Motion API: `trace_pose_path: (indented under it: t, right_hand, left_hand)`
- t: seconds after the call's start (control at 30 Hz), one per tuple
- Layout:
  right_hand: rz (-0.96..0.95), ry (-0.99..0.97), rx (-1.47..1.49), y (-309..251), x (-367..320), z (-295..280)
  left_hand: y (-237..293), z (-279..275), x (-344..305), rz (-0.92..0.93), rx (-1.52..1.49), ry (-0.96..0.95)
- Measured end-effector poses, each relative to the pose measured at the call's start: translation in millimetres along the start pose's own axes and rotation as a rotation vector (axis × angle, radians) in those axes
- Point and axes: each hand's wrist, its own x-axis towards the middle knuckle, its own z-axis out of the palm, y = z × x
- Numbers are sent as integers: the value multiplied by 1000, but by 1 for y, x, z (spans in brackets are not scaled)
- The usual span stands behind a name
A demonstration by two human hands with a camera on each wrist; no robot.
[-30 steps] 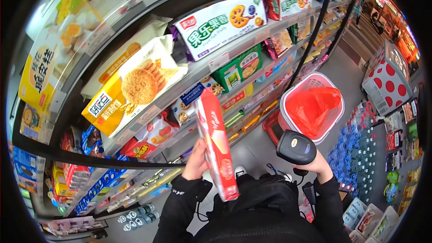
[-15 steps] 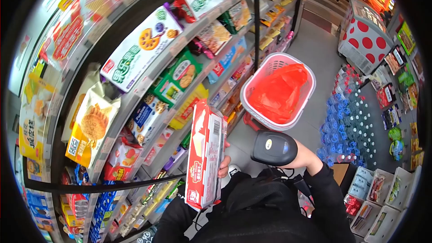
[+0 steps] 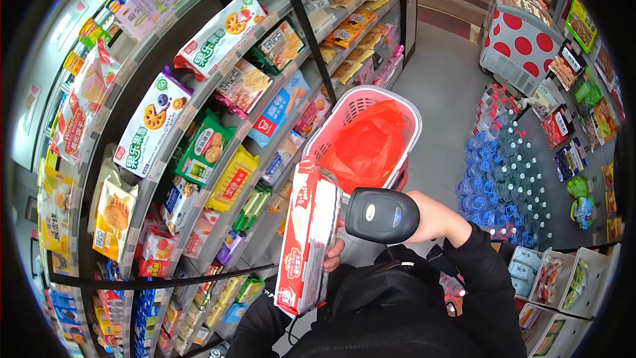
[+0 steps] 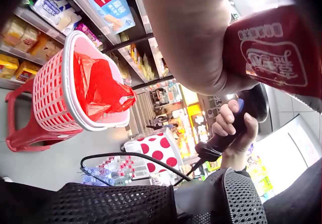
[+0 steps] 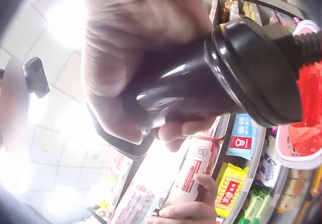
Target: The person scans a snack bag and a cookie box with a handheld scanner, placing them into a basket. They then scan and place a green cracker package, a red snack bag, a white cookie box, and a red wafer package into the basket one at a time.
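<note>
My left hand [image 3: 333, 256] grips a long red-and-white pack of wafer biscuits [image 3: 297, 252], held upright in front of my body. A bright glare covers the pack's upper side face. In my right hand [image 3: 434, 217] is a black barcode scanner [image 3: 383, 215], its head close beside the pack's upper right edge. The right wrist view shows fingers wrapped round the scanner's handle [image 5: 181, 83], with the wafer pack [image 5: 188, 173] and left fingers behind it. Red wrapping [image 4: 274, 58] sticks out beyond the left hand in the left wrist view.
A pink-and-white basket [image 4: 48, 95] with a red plastic bag [image 3: 364, 146] stands on a red stool [image 4: 48, 139], just beyond the hands. Shelves of packaged snacks [image 3: 156, 119] line the left. Bottles [image 3: 490, 172], a red-dotted freezer [image 3: 523, 33] and bins [image 3: 570, 285] stand at right.
The wafer pack has turned so its side face shows towards the scanner. The scanner has moved left, close to the pack. The head view has swung right, with shelves and basket shifting left.
</note>
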Motion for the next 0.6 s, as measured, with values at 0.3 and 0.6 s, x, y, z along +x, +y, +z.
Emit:
trace_pose_path:
  t: [0.3, 0.6]
  right_hand:
    - [-28, 14, -5, 19, -31, -53]
    - [-2, 15, 38, 33, -37, -59]
  left_hand:
    - [-35, 14, 61, 14, -13, 15]
    - [-40, 12, 73, -15, -226, -129]
